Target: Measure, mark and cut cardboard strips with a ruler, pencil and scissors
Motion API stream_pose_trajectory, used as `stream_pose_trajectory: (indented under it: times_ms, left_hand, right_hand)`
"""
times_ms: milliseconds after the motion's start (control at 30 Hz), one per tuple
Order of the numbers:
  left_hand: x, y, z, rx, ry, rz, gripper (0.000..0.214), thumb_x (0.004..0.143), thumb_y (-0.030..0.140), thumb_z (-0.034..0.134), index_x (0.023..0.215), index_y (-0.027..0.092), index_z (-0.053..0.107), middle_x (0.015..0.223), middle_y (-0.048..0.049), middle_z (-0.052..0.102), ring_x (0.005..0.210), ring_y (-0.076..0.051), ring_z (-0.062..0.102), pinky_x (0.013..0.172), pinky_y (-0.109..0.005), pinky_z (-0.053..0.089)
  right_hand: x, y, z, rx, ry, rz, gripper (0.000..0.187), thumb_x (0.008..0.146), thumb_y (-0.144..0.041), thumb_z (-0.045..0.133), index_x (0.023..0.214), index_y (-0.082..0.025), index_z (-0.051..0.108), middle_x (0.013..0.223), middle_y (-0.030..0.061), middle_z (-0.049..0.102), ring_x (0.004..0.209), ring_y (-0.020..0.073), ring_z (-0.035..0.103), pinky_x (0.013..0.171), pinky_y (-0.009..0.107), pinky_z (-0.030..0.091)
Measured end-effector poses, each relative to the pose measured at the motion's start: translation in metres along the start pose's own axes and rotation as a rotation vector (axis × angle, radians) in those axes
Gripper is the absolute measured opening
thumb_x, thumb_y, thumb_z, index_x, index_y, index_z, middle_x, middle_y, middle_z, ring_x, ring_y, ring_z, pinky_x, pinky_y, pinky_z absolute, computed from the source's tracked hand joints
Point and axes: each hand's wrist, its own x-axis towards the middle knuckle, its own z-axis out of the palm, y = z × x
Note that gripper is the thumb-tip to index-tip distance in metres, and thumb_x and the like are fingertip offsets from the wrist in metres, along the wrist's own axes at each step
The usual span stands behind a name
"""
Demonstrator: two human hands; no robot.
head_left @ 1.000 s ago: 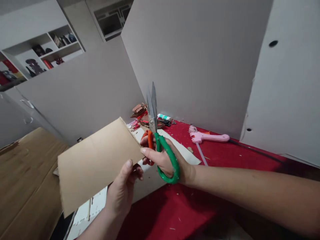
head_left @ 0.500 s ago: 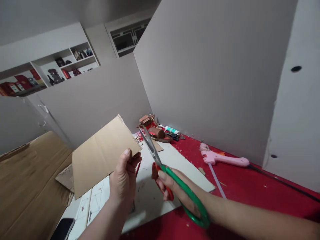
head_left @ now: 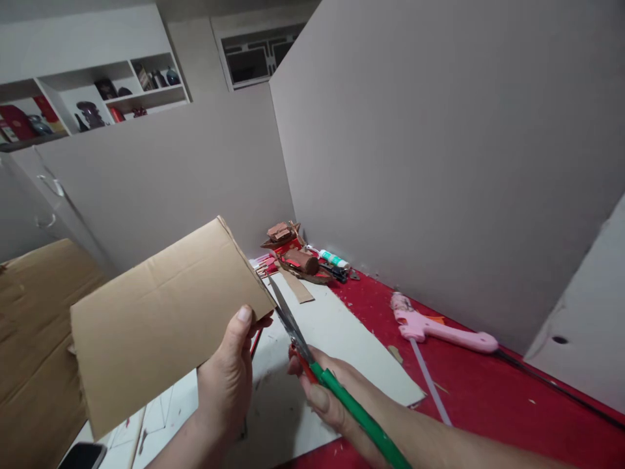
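Note:
A flat piece of tan cardboard [head_left: 161,319] is held up by my left hand [head_left: 229,365], thumb on its face and fingers behind its lower right corner. My right hand [head_left: 336,397] grips scissors [head_left: 349,397] with green and red handles. Their blades point up and left, lying close along the cardboard's right edge near my left fingertips. Whether the blades touch the edge I cannot tell. Below both hands lies a white board [head_left: 336,326] on a red tabletop.
A pink glue gun [head_left: 439,329] with a clear glue stick and a black cord rests on the right. Brown cardboard models [head_left: 293,254] and a glue tube [head_left: 334,259] stand at the back corner. Large cardboard [head_left: 39,339] and a phone [head_left: 83,454] are at left; grey panels [head_left: 415,163] rise behind.
The cardboard has shifted left and turned more toward me. My right hand has brought the scissors against or near its right edge, and the blades are closer together. The view has moved slightly.

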Motion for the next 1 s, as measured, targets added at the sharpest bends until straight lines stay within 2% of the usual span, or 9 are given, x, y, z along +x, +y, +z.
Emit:
stream_pose_trajectory:
  times_ms: [100,233,367,533,633,800,900,1000]
  left_hand:
    - [-0.001,-0.005,-0.004,0.046,-0.007,-0.039,0.019,0.073,0.029,0.083,0.088,0.023,0.073,0.088,0.0038,0.074,0.086,-0.018,0.07,0.079,-0.03,0.058]
    - [-0.002,-0.012,-0.008,0.092,-0.031,-0.052,0.02,0.078,0.032,0.08,0.095,0.024,0.073,0.097,0.0011,0.074,0.091,-0.02,0.069,0.083,-0.033,0.058]
    - [0.001,-0.013,-0.008,0.069,-0.045,-0.076,0.015,0.079,0.033,0.079,0.085,0.02,0.071,0.093,-0.0011,0.074,0.094,-0.022,0.068,0.084,-0.034,0.057]
    - [0.003,-0.013,-0.007,0.058,-0.03,-0.108,0.016,0.078,0.033,0.08,0.085,0.02,0.072,0.091,-0.0007,0.073,0.093,-0.022,0.068,0.083,-0.034,0.057]
    - [0.004,-0.013,-0.007,0.06,-0.022,-0.081,0.015,0.076,0.03,0.081,0.085,0.022,0.072,0.091,0.0006,0.073,0.091,-0.021,0.069,0.081,-0.033,0.057]
    - [0.003,-0.015,-0.007,0.115,-0.02,-0.116,0.026,0.072,0.037,0.08,0.086,0.017,0.073,0.094,-0.0063,0.075,0.091,-0.026,0.07,0.086,-0.04,0.057]
    - [0.002,-0.015,-0.006,0.123,-0.006,-0.137,0.028,0.071,0.039,0.08,0.083,0.015,0.073,0.09,-0.0078,0.074,0.091,-0.028,0.07,0.086,-0.043,0.057]
    - [0.003,-0.015,-0.007,0.085,-0.016,-0.121,0.027,0.073,0.038,0.08,0.087,0.016,0.073,0.095,-0.0074,0.074,0.092,-0.026,0.069,0.086,-0.042,0.057]
  right_hand:
    - [-0.001,0.006,0.001,0.036,0.023,-0.007,0.042,0.093,-0.062,0.049,0.107,-0.022,0.054,0.094,0.0031,0.056,0.085,0.0197,0.052,0.085,0.032,0.046]
    - [-0.002,0.013,0.004,0.066,0.039,0.053,0.047,0.092,-0.066,0.047,0.103,-0.021,0.054,0.09,0.0029,0.053,0.081,0.0186,0.05,0.074,0.029,0.047]
    - [-0.003,0.018,0.003,0.056,0.036,0.075,0.05,0.09,-0.068,0.048,0.105,-0.022,0.055,0.094,0.0041,0.054,0.082,0.0195,0.051,0.071,0.029,0.046]
    - [-0.005,0.017,-0.003,0.005,-0.012,0.096,0.047,0.092,-0.065,0.049,0.107,-0.021,0.056,0.09,0.0029,0.053,0.079,0.018,0.049,0.068,0.028,0.045]
    - [-0.005,0.016,-0.004,-0.005,-0.03,0.101,0.046,0.093,-0.064,0.047,0.104,-0.02,0.056,0.085,0.0016,0.051,0.076,0.0169,0.047,0.067,0.027,0.044]
    - [-0.003,0.018,-0.003,0.008,-0.018,0.096,0.053,0.093,-0.07,0.039,0.096,-0.019,0.052,0.084,0.0014,0.05,0.075,0.0155,0.044,0.067,0.026,0.043]
    - [-0.003,0.019,-0.004,-0.01,-0.044,0.106,0.051,0.095,-0.067,0.039,0.101,-0.019,0.053,0.085,0.0014,0.051,0.074,0.0149,0.044,0.068,0.026,0.042]
    - [-0.005,0.02,-0.005,-0.028,-0.025,0.102,0.053,0.095,-0.067,0.041,0.108,-0.018,0.054,0.088,0.0028,0.053,0.076,0.016,0.046,0.07,0.027,0.043]
